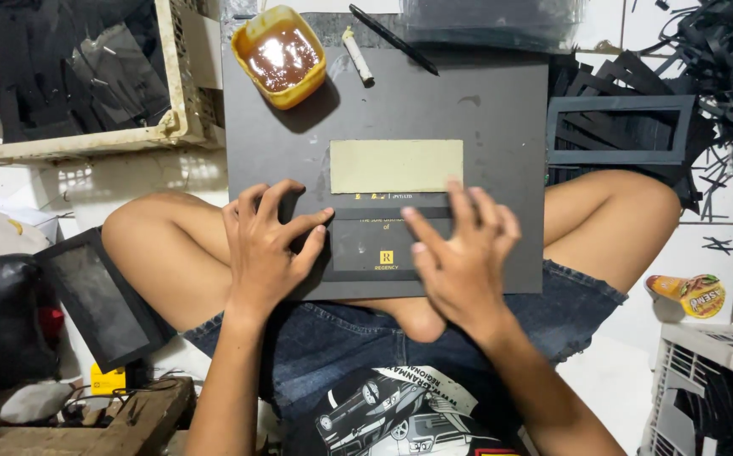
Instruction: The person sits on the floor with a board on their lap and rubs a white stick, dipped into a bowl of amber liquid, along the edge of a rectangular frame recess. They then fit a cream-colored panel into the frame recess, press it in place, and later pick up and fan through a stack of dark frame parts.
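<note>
- The left hand (267, 245) lay flat, fingers spread, pressing on the left end of a black card (383, 245) with gold print; it gripped nothing.
- The right hand (461, 253) also lay open, fingers stretched up and left over the card's right end, holding nothing.
- The card sat between and under both hands, on a dark board (502, 127) resting across the person's crossed legs.
- Just above the fingertips, a tan rectangle (396, 165) lay flat on the board, touching the card's upper edge or nearly so; I could not tell which.
- Farther up from the left hand stood a yellow tub (280, 57) of brown glue at the board's far corner.
- Beside the tub, above the right hand, lay a small pale stick (358, 57) and a black pen (393, 39).
- Right of the right hand, off the board, a black frame (620, 129) lay on a heap of black strips.
- Left of the left hand, a black tray (100, 295) leaned by the knee, and a white crate (176, 101) stood farther up.
</note>
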